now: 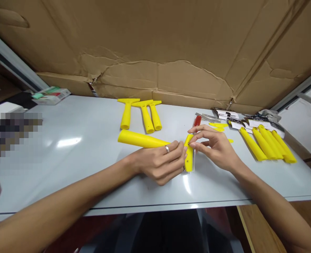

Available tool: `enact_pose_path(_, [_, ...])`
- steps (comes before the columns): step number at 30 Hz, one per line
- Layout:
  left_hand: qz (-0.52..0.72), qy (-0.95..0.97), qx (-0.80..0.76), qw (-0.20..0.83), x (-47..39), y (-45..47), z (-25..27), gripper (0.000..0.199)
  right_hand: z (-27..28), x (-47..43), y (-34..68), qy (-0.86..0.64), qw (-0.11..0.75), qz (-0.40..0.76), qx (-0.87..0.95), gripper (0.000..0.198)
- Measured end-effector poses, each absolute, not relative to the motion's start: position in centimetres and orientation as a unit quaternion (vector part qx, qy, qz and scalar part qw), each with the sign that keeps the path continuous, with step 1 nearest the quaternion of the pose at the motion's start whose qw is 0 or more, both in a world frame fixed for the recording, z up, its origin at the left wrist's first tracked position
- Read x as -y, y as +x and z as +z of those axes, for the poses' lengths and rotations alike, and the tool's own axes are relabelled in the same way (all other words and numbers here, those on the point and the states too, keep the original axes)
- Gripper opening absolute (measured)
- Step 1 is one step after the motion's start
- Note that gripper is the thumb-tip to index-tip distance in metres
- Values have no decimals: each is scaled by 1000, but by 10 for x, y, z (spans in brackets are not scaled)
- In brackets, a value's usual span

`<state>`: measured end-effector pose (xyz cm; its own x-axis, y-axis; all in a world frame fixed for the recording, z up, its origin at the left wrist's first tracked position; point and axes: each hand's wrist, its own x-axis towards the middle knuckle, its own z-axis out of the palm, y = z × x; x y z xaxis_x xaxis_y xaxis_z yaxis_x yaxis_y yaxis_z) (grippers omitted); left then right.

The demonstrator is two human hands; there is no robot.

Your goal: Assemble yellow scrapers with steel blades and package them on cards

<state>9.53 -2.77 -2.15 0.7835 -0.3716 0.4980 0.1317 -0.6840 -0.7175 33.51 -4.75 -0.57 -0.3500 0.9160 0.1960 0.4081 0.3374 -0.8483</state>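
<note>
A yellow T-shaped scraper (142, 139) lies on its side in my left hand (162, 161), its hollow handle pointing left. My left fingers are wrapped around the neck, close to the crosspiece. A small hole shows in the lower half of the yellow head (189, 156), and a thin pale strip runs along its right edge. My right hand (216, 146) has thumb and fingertips pinched together at the upper half of the head; a tiny dark thing shows there, too small to name. Behind those fingers lies a red-handled tool (197, 120), its far part hidden.
Three yellow T-shaped handles (146, 117) lie near the cardboard wall (155, 80). To the right are flat metal blades (209, 118), small yellow pieces (218, 125) and several carded yellow scrapers (267, 142). A small box (52, 95) sits at the far left of the table (92, 168).
</note>
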Motion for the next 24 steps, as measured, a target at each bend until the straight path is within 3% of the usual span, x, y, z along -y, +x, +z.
enact_pose_path(13, [-311,-845,-74,429,30,95,-19,20,-8,54,328,-463,401,374,697,18])
enact_pose_path(18, [-328,-841,-73,424,30,95,-18,21,-11,49,329,-441,419,493,622,47])
enact_pose_path(24, [-322,-847,-84,416,31,96,-17,23,-10,46,330,-448,395,495,631,42])
